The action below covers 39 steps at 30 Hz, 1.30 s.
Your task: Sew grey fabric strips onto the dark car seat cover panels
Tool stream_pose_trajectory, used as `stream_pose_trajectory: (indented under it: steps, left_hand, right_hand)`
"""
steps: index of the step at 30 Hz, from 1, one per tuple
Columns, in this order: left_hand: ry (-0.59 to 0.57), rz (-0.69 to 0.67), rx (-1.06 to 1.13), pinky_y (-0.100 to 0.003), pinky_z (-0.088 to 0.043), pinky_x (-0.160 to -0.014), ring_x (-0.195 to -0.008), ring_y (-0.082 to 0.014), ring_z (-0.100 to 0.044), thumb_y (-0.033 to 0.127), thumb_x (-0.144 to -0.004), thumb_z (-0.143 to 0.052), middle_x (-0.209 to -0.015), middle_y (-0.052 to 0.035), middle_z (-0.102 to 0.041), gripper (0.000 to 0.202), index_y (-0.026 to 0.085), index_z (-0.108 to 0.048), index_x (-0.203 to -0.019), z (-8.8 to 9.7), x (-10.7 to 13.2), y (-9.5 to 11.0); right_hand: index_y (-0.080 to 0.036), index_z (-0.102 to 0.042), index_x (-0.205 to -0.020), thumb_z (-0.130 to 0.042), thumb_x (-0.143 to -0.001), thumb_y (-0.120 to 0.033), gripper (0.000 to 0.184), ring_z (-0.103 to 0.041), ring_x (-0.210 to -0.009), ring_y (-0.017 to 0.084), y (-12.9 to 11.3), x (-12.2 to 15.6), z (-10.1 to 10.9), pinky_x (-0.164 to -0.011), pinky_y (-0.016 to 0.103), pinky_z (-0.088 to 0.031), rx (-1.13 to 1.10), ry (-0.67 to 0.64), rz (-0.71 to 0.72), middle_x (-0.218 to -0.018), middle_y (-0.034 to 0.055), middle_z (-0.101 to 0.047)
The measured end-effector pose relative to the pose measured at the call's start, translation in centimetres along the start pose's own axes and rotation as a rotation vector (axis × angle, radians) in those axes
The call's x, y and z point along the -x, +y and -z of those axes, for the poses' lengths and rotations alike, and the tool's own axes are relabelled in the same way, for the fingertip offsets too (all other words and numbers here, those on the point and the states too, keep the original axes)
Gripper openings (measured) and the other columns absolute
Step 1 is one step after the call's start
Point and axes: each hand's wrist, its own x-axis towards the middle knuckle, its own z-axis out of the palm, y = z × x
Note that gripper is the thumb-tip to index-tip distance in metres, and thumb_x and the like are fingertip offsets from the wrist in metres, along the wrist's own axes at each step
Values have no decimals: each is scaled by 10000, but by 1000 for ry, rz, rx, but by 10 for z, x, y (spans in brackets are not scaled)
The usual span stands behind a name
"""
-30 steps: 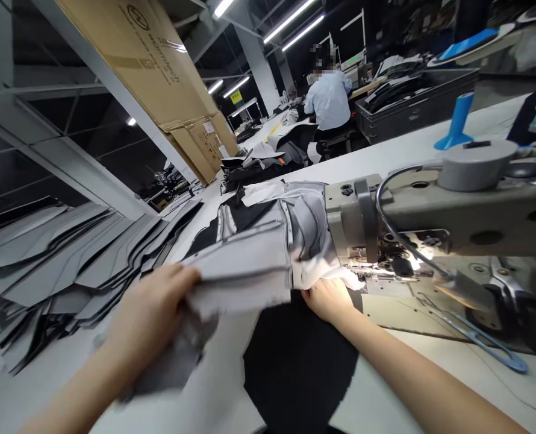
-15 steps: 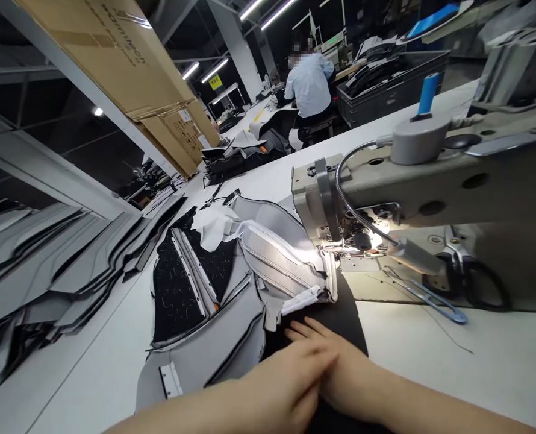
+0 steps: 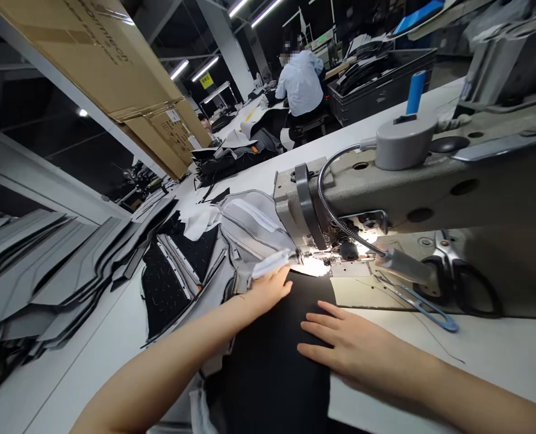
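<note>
Room: Dim workshop; cardboard boxes [image 3: 91, 54] upper left, a person in a pale shirt [image 3: 300, 90] upper centre.
White table [image 3: 512, 343]: Spreads across the lower half.
Black cloth [image 3: 272, 361]: Flat at lower centre, its long axis running from the bottom edge up towards the sewing machine [image 3: 430, 187].
Grey cloth [image 3: 247, 226]: Rumpled at centre, just beyond the left hand [image 3: 268, 292], up and left of the right hand [image 3: 340, 337].
Left hand: The nearer to the grey cloth, touching by its white strip [image 3: 270, 263]; whether it pinches, I cannot tell.
Right hand: Fingers spread on the black cloth's right side, gripping nothing.
Sewing machine: Centre right, lamp lit.
Scissors [image 3: 445, 248]: Far right, beside it.
</note>
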Motion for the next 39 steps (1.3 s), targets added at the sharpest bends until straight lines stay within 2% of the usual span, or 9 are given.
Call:
stream_pose_trajectory:
  steps: [3, 7, 12, 16, 22, 27, 31, 35, 39]
  left_hand:
    - [66, -40, -76, -315, -474, -831, -1010, -235, -592, 153, -888, -463, -987, -81, -651, 292, 241, -605, -1128, 3, -23, -16]
    - [76, -216, -204, -328, -465, -815, -1015, -242, -572, 162, -901, -473, -1010, -79, -643, 279, 264, -634, -1105, 13, -43, -29]
    - [-25, -558, -141, -328, -455, -854, -971, -207, -592, 152, -918, -452, -1046, -40, -653, 296, 273, -640, -1112, 29, -53, -33]
    - [-5, -738, -123, -307, -461, -867, -1010, -187, -593, 192, -952, -403, -1161, -13, -636, 318, 285, -612, -1172, 36, -50, -25]
    - [-36, -701, -147, -309, -495, -838, -1060, -198, -585, 154, -933, -420, -1250, -20, -594, 420, 279, -469, -1331, 44, -43, -4]
    - [-32, -651, -136, -327, -465, -938, -1156, -211, -540, 165, -934, -419, -1292, -100, -558, 349, 135, -504, -1271, 43, -35, 15]
    - [-31, -614, -130, -328, -459, -959, -1157, -223, -540, 144, -921, -402, -1253, -130, -579, 366, 77, -492, -1270, 40, -32, 25]
    - [-79, -562, -96, -322, -512, -854, -1049, -224, -602, 167, -887, -431, -1163, -140, -623, 407, 77, -481, -1281, 40, -33, 29]
    - [-126, -488, -95, -312, -540, -724, -953, -222, -635, 213, -893, -442, -1119, -109, -637, 407, 137, -475, -1292, 41, -35, 31]
  right_hand:
    - [-180, -486, -1317, -416, -862, -48, 479, -509, -1186, 249, 11, -17, -10, -1037, 467, -359, 140, 91, 2, -1271, 157, -556]
    - [-124, -572, -1227, -463, -850, -101, 393, -501, -1193, 315, 21, -26, -22, -1002, 500, -396, 178, 142, -94, -1244, 198, -568]
    - [-105, -555, -1254, -449, -770, -26, 502, -439, -1262, 282, 13, -1, -26, -1070, 473, -341, 76, 109, -62, -1301, 162, -542]
    - [-85, -440, -1360, -534, -675, -93, 691, -288, -1345, 344, 4, 12, -24, -1102, 549, -249, -13, 24, -117, -1415, 191, -405]
    - [-107, -466, -1348, -452, -714, -35, 638, -313, -1336, 321, 5, 6, -25, -1097, 536, -268, -35, 29, -162, -1410, 171, -416]
    - [-85, -412, -1383, -504, -572, -23, 819, -225, -1358, 370, 9, 4, -14, -1091, 583, -224, -97, -80, -195, -1452, 220, -311]
    - [-143, -411, -1392, -502, -500, -23, 905, -179, -1372, 357, 9, 3, -2, -1095, 581, -191, -178, -184, -131, -1460, 218, -297]
    - [-181, -415, -1390, -497, -539, -34, 868, -172, -1382, 323, 11, 5, -5, -1105, 561, -173, -212, -157, -119, -1464, 198, -311]
    - [-184, -411, -1392, -506, -627, -65, 780, -180, -1383, 320, 12, 6, -13, -1109, 554, -166, -220, -102, -118, -1467, 189, -316]
